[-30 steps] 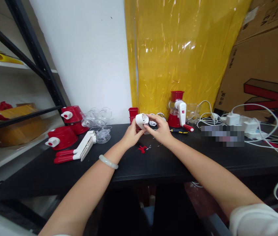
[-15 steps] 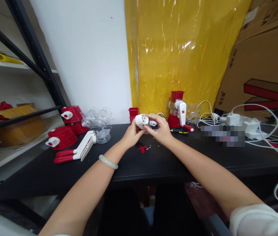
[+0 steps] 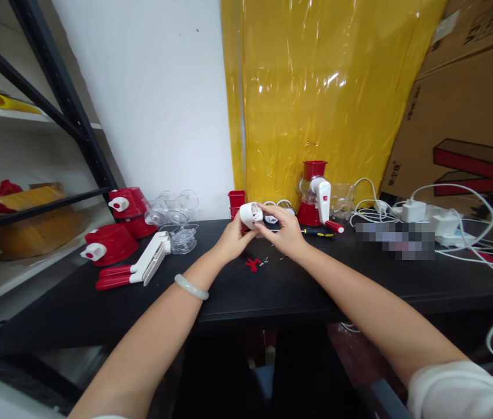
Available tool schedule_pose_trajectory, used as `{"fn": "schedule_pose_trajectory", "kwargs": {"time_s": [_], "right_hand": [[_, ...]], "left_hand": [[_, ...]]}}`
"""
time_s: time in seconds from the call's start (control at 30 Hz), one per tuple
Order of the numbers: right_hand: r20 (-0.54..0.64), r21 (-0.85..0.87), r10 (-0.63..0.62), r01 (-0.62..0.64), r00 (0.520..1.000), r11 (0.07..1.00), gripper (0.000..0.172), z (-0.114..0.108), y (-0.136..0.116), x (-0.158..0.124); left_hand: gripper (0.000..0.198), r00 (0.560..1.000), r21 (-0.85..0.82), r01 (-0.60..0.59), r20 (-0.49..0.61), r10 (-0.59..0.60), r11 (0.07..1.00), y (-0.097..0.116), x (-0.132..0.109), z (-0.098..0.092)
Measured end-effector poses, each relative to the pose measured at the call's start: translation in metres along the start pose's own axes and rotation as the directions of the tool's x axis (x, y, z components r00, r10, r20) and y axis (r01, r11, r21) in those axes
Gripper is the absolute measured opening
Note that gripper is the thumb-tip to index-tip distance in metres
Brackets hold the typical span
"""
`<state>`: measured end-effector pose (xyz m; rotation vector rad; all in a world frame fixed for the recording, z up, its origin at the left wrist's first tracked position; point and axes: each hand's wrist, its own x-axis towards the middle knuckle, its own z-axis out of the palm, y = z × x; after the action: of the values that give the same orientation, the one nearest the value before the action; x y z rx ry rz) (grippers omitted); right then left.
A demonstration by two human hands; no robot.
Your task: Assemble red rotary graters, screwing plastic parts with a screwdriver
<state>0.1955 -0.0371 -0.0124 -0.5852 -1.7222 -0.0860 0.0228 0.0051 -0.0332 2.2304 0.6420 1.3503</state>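
nearest, a bangle (image 3: pixel 191 287) sits on the left forearm, apart from the things on the bench (image 3: pixel 246 299). past the bench's front edge lie a red piece (image 3: pixel 252 265) and some small slivers (image 3: pixel 265 261), too small to make out; forearms are best held up over these, since a brush of the skin could scatter them.

beyond, the white cup (image 3: pixel 247 216) is up off the bench between both hands, tilted, its open end turned to the right. the left hand (image 3: pixel 231 240) has its fingers closed round the outer wall; that seems the steadying grip, and should be firm without squeezing the wall out of round. the right hand (image 3: pixel 286 227) has thumb and fingers parted narrowly, pinching the rim by the open end. light fingertips would serve best there, leaving the inside, whose detail is unclear, in sight.

just past the right hand, a screwdriver (image 3: pixel 318 233) lies flat, within easy reach. farther back stands the grinder (image 3: pixel 311 206), before a yellow curtain (image 3: pixel 316 93).
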Motion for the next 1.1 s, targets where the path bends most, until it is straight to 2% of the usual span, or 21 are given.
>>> {"fn": "schedule_pose_trajectory", "kwargs": {"time_s": [0.37,0.63,0.83,0.93,1.1], "right_hand": [[-0.006,0.048,0.007,-0.007,1.0,0.999,0.039,-0.0011,0.0,-0.0007],[0.019,0.125,0.142,-0.143,0.99,0.982,0.041,0.0002,0.0013,-0.0014],[0.047,0.364,0.299,-0.295,0.953,0.883,0.056,0.0057,0.0056,-0.0012],[0.068,0.427,0.324,-0.321,0.943,0.845,0.059,0.0069,0.0069,-0.0008],[0.131,0.422,0.321,-0.346,0.938,0.838,0.056,0.0068,0.008,-0.0018]], "left_hand": [[0.065,0.999,0.037,0.018,0.032,-0.019,0.999,0.0017,-0.0015,-0.0014],[0.064,0.999,0.071,0.012,0.034,-0.015,0.997,0.0006,-0.0019,-0.0003],[0.065,1.0,0.084,0.0,0.007,0.0,0.996,0.0048,-0.001,0.0029],[0.066,1.0,0.054,-0.029,0.007,0.028,0.998,0.0069,-0.0003,0.0052],[0.068,1.0,0.01,-0.013,-0.02,0.013,1.0,0.0096,0.0,0.0077]]}}
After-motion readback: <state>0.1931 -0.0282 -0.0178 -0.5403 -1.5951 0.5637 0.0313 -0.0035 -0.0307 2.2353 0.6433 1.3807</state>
